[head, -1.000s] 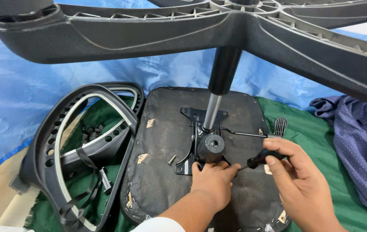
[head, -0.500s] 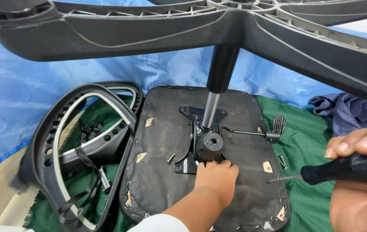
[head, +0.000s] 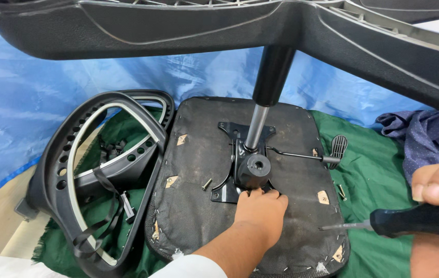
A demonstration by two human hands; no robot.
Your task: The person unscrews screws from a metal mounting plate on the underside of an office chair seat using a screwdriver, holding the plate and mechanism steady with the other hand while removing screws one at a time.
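Observation:
An upturned chair seat [head: 199, 159] lies on a green cloth, its black metal mechanism plate [head: 245, 164] bolted in the middle, with the gas cylinder [head: 263, 98] rising to the five-arm chair base [head: 178, 25] overhead. My left hand [head: 260, 208] rests on the seat with its fingertips at the plate's near edge. My right hand [head: 438, 188], at the right edge of view, grips a black-handled screwdriver [head: 409, 221] whose tip points left above the seat. A loose screw [head: 207, 184] lies just left of the plate.
A black chair backrest frame [head: 96, 175] with a strap lies left of the seat. The height lever [head: 332, 149] sticks out to the right. Two screws [head: 341, 191] lie on the green cloth [head: 379, 175]. A blue tarp [head: 49, 103] hangs behind, a purple cloth [head: 425, 139] lies at right.
My right hand has pulled the screwdriver away from the mechanism plate to the right and toward me. My left hand has stayed at the plate's near edge.

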